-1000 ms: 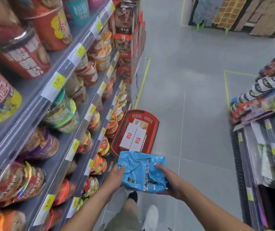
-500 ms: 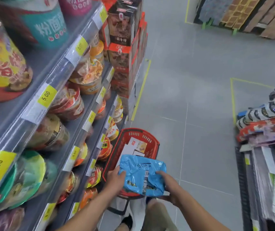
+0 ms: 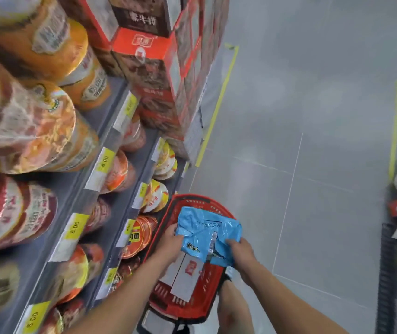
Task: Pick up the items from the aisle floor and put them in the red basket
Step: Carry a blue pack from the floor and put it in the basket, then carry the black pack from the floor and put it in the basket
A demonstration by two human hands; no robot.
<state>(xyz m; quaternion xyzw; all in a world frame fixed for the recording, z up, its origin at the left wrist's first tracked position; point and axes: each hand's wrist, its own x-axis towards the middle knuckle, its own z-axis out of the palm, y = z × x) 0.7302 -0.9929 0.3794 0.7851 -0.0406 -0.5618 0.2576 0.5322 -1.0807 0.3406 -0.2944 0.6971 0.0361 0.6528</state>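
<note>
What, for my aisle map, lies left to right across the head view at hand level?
Noodle cups → left hand → blue packet → right hand → floor → rack. The red basket overlaps the hands, so it is left out.

**Blue packet held over the red basket**

The blue packet [image 3: 207, 233] is a crinkled, glossy plastic pouch, light blue with a silvery seam down its middle and small yellow-and-black print near its lower edge. It sits in the lower middle of the frame, roughly flat and slightly tilted, above the open top of the red basket [image 3: 192, 201]. The left grip [image 3: 168, 242] holds its left edge and the right grip [image 3: 239, 251] holds its lower right corner. The basket is slotted red plastic and stands on the floor at bottom centre. Inside it lie white boxes [image 3: 185, 276] with a red logo, flat and side by side, partly hidden under the packet.
</note>
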